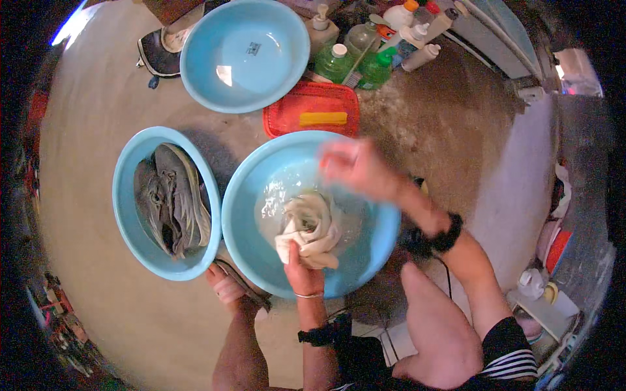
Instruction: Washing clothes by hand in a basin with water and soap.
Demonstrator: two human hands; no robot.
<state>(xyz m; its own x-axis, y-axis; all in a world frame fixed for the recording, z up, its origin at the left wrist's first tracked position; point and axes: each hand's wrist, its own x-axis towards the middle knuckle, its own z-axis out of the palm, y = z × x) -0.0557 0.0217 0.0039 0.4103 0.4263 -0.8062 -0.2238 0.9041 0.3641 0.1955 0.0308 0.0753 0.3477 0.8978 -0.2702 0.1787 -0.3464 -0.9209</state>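
Now | left grip (304, 275) pinches cream cloth (321, 229) in blue basin (360, 260) | right grip (360, 168) blurred, can't tell

Middle basin (244, 260): showing plain light blue
Bunched cloth (316, 228): showing cream, shading to beige in its folds
Left basin (122, 221): wearing the same light blue
Shoes (186, 182): showing dark grey, paler soles (204, 225) edging them
Far basin (208, 45): repeating the blue, bearing a dark printed patch (253, 49)
Tray (280, 120): showing red
Oblong bar (323, 118): showing yellow
Sleeve (505, 347): showing black, carrying white stripes

cloth (312, 228) in ctr basin (373, 244) | shoes (186, 192) in L basin (122, 195) | 3rd basin (241, 75) behind both | bottles (334, 64) R of 3rd
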